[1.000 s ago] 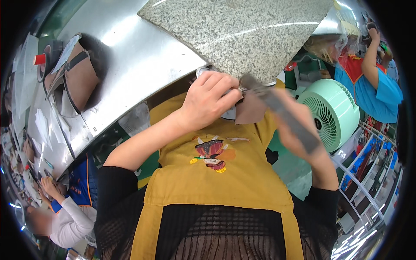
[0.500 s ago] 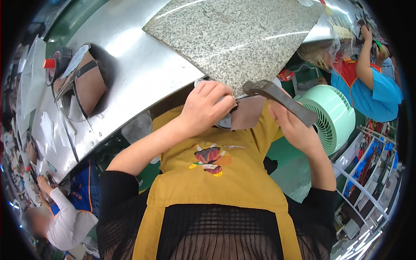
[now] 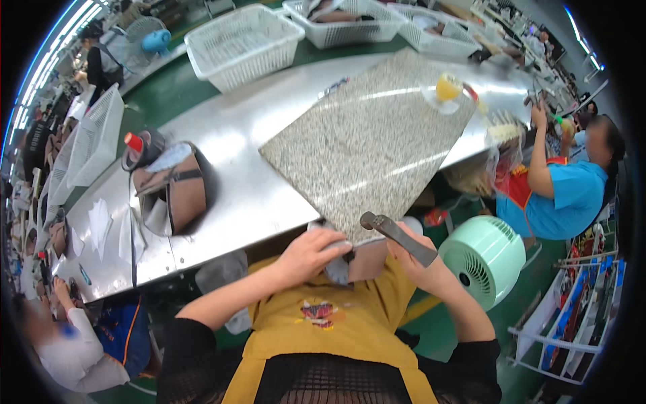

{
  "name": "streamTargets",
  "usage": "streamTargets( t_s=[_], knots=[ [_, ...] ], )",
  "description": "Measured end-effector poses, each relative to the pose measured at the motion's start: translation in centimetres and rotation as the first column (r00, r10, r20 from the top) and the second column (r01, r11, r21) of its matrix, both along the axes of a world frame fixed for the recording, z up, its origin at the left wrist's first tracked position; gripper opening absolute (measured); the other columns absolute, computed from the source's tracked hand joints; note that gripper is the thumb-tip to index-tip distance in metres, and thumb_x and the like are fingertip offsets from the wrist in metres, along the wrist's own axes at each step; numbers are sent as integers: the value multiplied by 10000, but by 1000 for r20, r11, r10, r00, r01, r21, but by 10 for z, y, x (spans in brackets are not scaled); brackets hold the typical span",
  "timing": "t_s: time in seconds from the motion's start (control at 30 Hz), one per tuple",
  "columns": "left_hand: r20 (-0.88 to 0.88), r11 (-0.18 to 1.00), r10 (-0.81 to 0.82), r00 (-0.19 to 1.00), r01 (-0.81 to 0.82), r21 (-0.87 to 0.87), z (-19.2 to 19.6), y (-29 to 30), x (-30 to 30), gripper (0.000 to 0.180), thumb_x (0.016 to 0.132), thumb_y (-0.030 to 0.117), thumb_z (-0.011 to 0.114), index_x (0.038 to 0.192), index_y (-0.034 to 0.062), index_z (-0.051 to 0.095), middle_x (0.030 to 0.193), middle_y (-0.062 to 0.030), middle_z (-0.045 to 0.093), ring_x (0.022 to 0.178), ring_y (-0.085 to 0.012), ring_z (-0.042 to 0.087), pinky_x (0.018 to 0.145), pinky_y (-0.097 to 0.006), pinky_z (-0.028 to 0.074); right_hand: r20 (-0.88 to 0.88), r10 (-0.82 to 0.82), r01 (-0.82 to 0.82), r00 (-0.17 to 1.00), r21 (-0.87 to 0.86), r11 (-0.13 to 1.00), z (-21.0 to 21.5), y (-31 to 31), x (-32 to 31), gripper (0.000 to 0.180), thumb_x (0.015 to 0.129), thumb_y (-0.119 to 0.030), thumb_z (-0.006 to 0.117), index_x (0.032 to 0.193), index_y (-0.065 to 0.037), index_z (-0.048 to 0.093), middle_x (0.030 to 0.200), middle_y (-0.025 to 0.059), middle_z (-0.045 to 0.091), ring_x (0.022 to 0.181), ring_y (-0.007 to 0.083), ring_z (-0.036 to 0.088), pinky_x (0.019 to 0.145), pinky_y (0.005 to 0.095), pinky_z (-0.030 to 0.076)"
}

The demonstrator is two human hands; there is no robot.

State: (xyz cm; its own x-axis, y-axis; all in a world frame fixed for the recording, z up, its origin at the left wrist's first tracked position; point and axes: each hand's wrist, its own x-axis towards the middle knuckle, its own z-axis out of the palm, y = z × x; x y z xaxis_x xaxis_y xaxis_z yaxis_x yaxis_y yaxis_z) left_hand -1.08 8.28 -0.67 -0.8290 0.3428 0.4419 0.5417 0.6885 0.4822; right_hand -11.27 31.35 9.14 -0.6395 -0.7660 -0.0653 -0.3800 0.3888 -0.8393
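Note:
At the near corner of a speckled stone slab (image 3: pixel 377 128), my left hand (image 3: pixel 308 257) is closed on the edge of a brown leather-like piece (image 3: pixel 367 261). A grey lining shows under that piece, and its lower part hangs over my yellow apron. My right hand (image 3: pixel 424 266) grips a dark metal hammer (image 3: pixel 404 241), its head raised a little above the slab's corner. The fingertips of that hand come close to the piece's right edge; whether they touch it, I cannot tell.
On the metal table (image 3: pixel 235 161) a brown bag (image 3: pixel 185 202) stands at left beside a dark container with a red cap (image 3: pixel 133 143). White baskets (image 3: pixel 245 50) line the far side. A mint-green fan (image 3: pixel 488 262) is at my right, near a co-worker in blue (image 3: pixel 572 195).
The view has tilted up, so more of the table and the far baskets show. Both hands keep their hold, and the hammer stays over the slab's corner.

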Motion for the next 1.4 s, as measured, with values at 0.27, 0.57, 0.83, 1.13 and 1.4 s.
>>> streamTargets(
  t_s=[0.27,0.57,0.83,1.13,1.4],
  knots=[
    [357,986,-164,920,163,33,52,-7,32,153,878,198,603,1018,141,629,884,-47,615,817,-242,594,712,-344,474,-652,-87,134,753,23,991,-49,-22,-65,257,891,-243,570,1072,-63,545,942,137,632,809,332,629,662,411,513],
    [476,691,266,838,-510,513,125,-74,81,151,902,85,544,1014,4,606,981,-39,596,974,-110,539,892,-273,421,-849,-83,163,522,3,987,-55,-33,-89,292,878,-278,596,1097,-84,588,982,94,614,922,279,610,764,353,485],
    [345,464,370,863,-493,736,103,-47,37,200,958,176,533,1092,29,559,984,-28,620,880,-64,578,763,-197,476,544,149,270,826,-613,743,-18,-60,6,591,968,-420,477,1305,64,449,1209,124,560,1104,187,529,963,302,387],
    [402,327,265,876,-474,817,89,-33,30,198,958,197,536,1073,36,556,951,-25,582,912,-68,507,817,-218,426,-3,-310,278,951,-432,858,-15,-69,10,281,871,-100,623,1114,31,566,956,78,646,868,115,578,808,253,454],
    [454,175,193,870,-486,856,84,-42,37,203,967,197,520,1095,40,535,995,-35,578,917,-66,506,806,-215,423,46,-291,279,956,-455,845,-22,-90,0,243,975,-212,511,1009,21,573,781,-30,513,713,48,392,637,200,356]
  ],
)
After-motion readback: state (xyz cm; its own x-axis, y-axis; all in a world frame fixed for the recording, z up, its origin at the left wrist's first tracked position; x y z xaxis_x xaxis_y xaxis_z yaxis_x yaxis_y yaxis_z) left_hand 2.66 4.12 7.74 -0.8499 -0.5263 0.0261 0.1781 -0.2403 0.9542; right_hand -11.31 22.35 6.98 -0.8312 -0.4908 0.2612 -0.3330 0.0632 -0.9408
